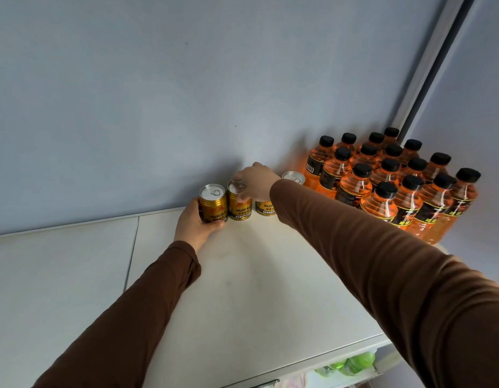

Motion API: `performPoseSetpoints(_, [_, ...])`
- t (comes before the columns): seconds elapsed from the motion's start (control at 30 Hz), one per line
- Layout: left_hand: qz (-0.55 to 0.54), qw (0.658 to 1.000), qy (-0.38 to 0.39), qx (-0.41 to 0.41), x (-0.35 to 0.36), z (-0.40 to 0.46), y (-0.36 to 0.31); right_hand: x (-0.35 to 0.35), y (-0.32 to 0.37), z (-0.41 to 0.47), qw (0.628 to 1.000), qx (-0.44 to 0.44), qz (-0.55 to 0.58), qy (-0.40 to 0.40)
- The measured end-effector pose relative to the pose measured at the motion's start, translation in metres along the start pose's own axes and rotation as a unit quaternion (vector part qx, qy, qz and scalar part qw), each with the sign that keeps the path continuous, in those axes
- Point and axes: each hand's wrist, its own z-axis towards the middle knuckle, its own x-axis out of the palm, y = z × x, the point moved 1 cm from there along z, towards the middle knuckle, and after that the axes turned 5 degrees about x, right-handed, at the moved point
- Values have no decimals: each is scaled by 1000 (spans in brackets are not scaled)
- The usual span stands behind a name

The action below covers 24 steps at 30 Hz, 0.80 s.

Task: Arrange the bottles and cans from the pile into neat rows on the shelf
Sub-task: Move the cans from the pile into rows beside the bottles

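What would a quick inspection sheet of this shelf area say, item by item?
Surface: white shelf top, a seam at its left.
Job's things: four gold drink cans with silver tops in a row by the wall; orange plastic bottles with black caps in rows at right.
Clutter: green items below the shelf edge, unclear.
Hands: left hand grips the leftmost can; right hand holds the second can's top.
Cables: nothing seen.
Surroundings: pale blue wall, dark vertical strip.

Plain bluish wall (158, 93) behind, a dark vertical strip (438, 65) running up the corner, green stuff (351, 365) down below.
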Motion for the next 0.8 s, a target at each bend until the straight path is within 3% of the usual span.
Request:
performPoseSetpoints(0.13, [49, 998, 32, 11, -6, -4, -4, 0, -1, -3, 1000, 10, 18, 7])
performPoseSetpoints(0.2, [123, 991, 53, 22, -14, -8, -4, -2, 0, -7, 999, 13, 31, -3])
performPoseSetpoints(0.37, [283, 954, 95, 12, -46, -32, -9, -10, 13, -28, 995, -6, 60, -85])
performPoseSetpoints(0.5, [315, 945, 82, 25, -87, -69, -14, -8, 46, -49, 984, -56, 112, -123])
performPoseSetpoints(0.8, [316, 949, -3, 14, -200, -173, 3, 25, 174, -103, 973, -126, 145, -128])
